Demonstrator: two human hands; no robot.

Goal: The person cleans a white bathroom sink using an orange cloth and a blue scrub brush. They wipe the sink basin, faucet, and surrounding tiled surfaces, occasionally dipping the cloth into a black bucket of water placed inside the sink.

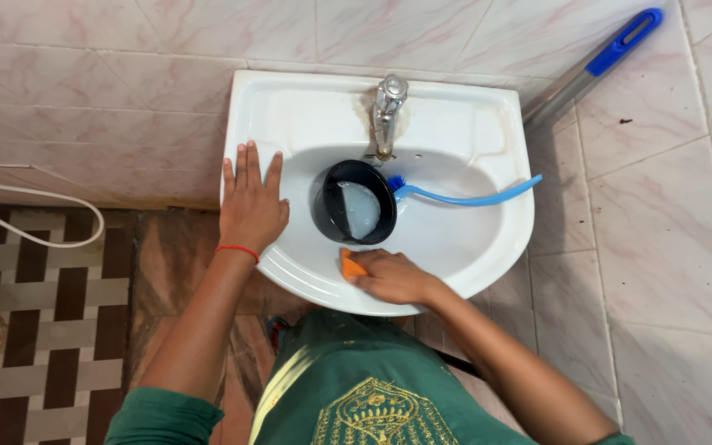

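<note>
Scrubbing looks midway: right hand (pixel 389 276) clamps an orange sponge (pixel 351 265) on the sink (pixel 488 247) front rim, left hand (pixel 251 206) flat, fingers apart, on its left rim.

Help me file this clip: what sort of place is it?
Most likely a bathroom or washroom: a white wall-mounted sink with a metal tap, pink tiled walls, and a patterned tile floor.

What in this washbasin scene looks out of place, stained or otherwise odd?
A black mug of cloudy water sits in the white washbasin under the tap, with a blue brush lying across the bowl. Brownish staining rings the tap base. The right hand presses an orange sponge on the front rim.
</note>
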